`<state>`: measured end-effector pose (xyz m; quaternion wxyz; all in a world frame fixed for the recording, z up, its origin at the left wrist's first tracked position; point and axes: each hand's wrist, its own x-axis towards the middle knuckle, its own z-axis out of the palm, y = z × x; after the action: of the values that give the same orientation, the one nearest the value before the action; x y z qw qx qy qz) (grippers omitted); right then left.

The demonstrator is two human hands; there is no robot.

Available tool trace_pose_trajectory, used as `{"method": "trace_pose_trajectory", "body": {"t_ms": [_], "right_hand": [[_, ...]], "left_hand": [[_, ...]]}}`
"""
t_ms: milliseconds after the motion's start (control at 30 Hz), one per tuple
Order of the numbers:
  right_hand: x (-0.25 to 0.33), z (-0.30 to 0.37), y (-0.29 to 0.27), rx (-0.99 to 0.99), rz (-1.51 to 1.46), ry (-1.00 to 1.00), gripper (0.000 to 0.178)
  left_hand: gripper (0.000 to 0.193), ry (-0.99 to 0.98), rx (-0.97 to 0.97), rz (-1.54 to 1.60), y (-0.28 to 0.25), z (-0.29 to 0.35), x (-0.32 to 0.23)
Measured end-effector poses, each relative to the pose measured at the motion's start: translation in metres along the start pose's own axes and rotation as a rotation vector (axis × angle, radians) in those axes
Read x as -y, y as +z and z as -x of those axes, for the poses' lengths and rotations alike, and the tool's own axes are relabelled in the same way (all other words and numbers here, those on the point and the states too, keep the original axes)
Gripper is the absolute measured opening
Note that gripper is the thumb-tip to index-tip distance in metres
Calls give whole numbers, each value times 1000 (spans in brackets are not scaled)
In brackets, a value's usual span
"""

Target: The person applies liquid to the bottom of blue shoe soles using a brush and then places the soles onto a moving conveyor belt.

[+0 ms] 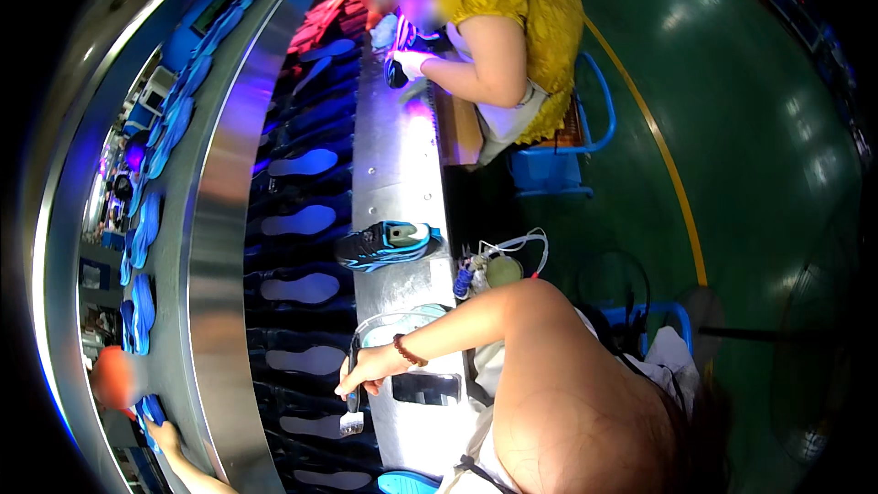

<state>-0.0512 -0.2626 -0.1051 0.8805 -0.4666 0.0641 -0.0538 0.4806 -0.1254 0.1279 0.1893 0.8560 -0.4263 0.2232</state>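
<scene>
Over the left edge of a silvery workbench (393,183), the right hand (370,369) holds a flat brush (352,417) by its slim black handle, whitish bristles pointing down, beside a dark conveyor (297,191) bearing pale sole-shaped pieces (298,220). At lower left, the left hand (167,440) meets a bright-blue shoe sole (150,410) on a raised grey belt (172,311); whether it grips or merely touches, I cannot tell.

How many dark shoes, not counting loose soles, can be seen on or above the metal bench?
2: a black-and-blue shoe rests on the metal bench; a second shoe is in the co-worker's gloved hand. Others may be hidden.
</scene>
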Motion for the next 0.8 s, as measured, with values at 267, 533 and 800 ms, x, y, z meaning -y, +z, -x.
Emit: {"method": "trace_pose_trajectory", "body": {"t_ms": [267,533,800], "right_hand": [[16,7,16,31,9,-18,20],[21,30,13,0,-14,-1,20],[14,29,21,19,13,13,24]], "left_hand": [[38,51,203,-458,-69,31,-69],[35,117,181,-337,-117,129,-131],[35,-237,-697,927,-104,309,-223]]}}
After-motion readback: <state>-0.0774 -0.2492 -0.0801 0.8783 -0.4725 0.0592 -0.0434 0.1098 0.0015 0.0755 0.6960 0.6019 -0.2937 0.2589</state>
